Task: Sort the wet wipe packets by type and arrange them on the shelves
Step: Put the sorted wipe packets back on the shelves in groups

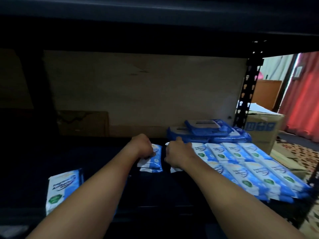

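On the dark shelf (103, 169), a small stack of blue-and-white wipe packets (152, 159) is gripped by the left hand (143, 146), fingers curled round its left edge. Just beside it, another packet (174, 169) is covered by the right hand (177, 152); whether it is pinched cannot be told. Rows of matching packets (250, 163) are laid to the right, dark blue packs (207, 133) stacked behind them. A larger packet (63, 188) lies near the left forearm. A cardboard box (264, 130) is seen beyond the slotted upright (246, 94).
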The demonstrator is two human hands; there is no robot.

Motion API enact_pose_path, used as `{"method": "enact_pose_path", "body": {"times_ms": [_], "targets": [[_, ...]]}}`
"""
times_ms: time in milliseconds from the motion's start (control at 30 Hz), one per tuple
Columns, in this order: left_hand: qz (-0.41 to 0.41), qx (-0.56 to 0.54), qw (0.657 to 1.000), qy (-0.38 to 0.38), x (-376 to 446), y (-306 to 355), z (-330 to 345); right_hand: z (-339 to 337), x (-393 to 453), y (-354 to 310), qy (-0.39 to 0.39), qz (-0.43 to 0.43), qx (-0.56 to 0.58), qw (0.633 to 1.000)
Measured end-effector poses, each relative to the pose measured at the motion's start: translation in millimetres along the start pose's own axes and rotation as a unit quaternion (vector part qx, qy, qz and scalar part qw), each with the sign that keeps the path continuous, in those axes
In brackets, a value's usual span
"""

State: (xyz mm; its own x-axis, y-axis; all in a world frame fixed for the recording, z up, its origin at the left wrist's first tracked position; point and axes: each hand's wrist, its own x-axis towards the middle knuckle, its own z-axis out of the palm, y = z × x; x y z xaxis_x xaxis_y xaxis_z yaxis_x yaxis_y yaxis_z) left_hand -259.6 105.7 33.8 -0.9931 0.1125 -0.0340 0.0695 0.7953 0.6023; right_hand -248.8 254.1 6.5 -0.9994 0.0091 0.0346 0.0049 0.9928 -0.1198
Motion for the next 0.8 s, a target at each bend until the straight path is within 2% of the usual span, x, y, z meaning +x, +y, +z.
{"method": "enact_pose_path", "body": {"times_ms": [267,433,500,633,800], "targets": [[0.013,-0.048,0.998,0.033,3,16,32,-10,-24,23,0.012,-0.026,0.058,0.998],[0.024,-0.045,0.998,0.022,0,19,39,-22,-24,39,-0.083,-0.005,0.128,0.988],[0.022,-0.040,0.999,-0.002,-4,20,35,-30,-31,49,-0.109,-0.023,0.094,0.989],[0.020,-0.029,0.997,-0.076,-12,20,36,-31,-37,66,-0.087,-0.045,0.011,0.995],[0.025,0.004,0.998,-0.062,-8,14,48,-19,-32,72,-0.063,-0.078,-0.038,0.994]]}}
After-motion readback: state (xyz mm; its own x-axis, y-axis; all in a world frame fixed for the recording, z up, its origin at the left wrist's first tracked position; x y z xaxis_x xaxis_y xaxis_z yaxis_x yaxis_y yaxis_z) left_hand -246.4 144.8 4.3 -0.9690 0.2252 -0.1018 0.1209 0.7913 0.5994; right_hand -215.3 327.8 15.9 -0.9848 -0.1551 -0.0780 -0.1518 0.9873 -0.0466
